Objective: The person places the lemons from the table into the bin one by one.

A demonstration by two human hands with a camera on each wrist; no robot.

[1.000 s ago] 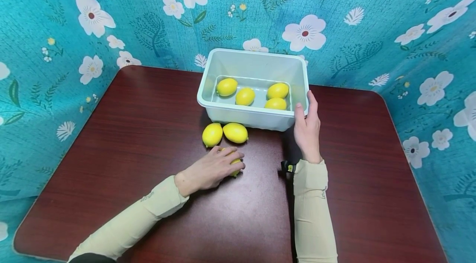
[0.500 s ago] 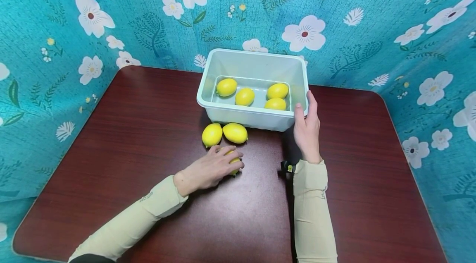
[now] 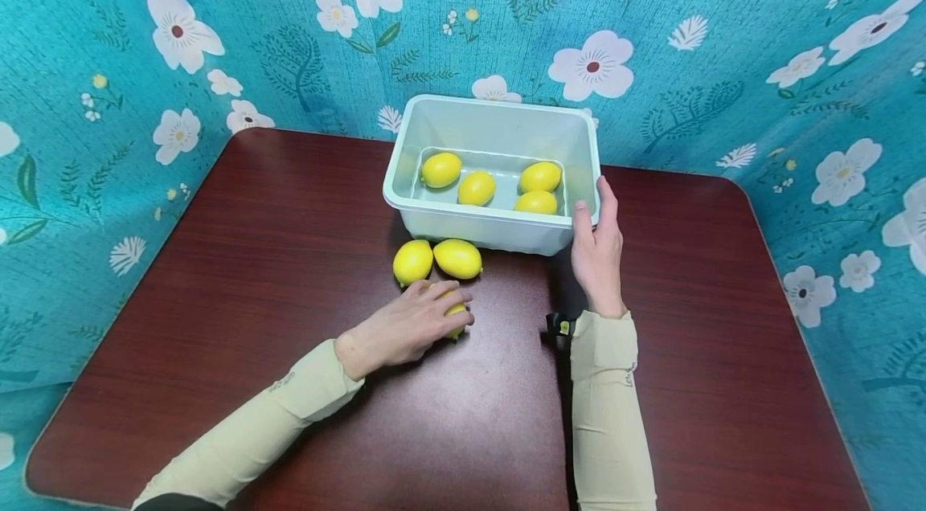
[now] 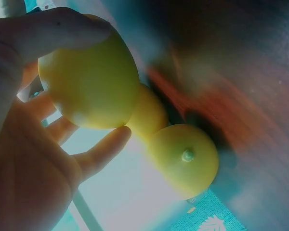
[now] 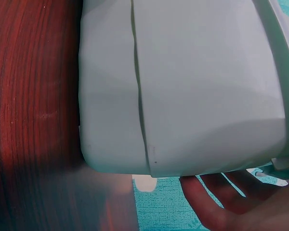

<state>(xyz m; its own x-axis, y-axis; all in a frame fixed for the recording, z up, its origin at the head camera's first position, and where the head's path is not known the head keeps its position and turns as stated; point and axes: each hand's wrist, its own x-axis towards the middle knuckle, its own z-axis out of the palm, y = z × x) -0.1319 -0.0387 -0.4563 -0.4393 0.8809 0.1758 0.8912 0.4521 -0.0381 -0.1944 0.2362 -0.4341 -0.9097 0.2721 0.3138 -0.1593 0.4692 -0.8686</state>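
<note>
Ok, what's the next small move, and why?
Probably lift the lemon in the left hand toward the bin: that hand grips it, the right hand holds the bin's right end, and four lemons lie inside.

The left forearm (image 3: 268, 410) slants inward to the left hand (image 3: 408, 324), back upward, fingers and thumb bent in a grip, while the right forearm (image 3: 610, 423) reaches almost straight ahead to the right hand (image 3: 599, 266), clasping with its thumb apart from the fingers.
</note>
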